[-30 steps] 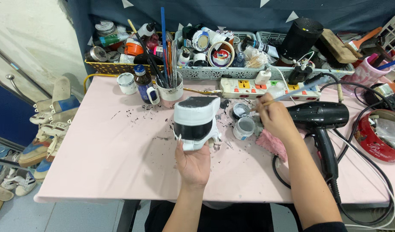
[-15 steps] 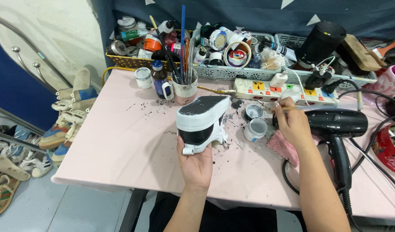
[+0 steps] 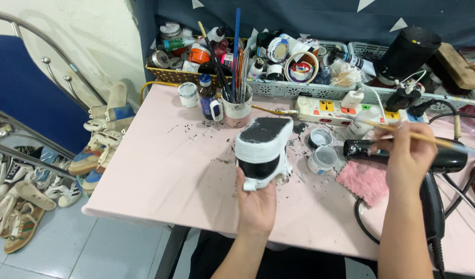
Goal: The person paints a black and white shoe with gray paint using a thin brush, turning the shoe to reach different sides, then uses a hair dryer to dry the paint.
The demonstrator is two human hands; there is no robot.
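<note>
My left hand holds a white and black shoe upside down above the pink table, its dark sole facing up. My right hand grips a thin wooden paintbrush that points left toward two small open paint jars. The right hand hovers over a black hair dryer lying on the table. A pink cloth lies just below the jars.
A mug of brushes, a small dark bottle and a white jar stand at the back. Baskets of paints and tape, a power strip and a black cylinder line the rear. Sandals and shoes sit on a rack at left.
The camera has moved closer and to the left. My right hand lifted the paintbrush away from the jars and moved right, above the hair dryer. The shoe stays in my left hand.
</note>
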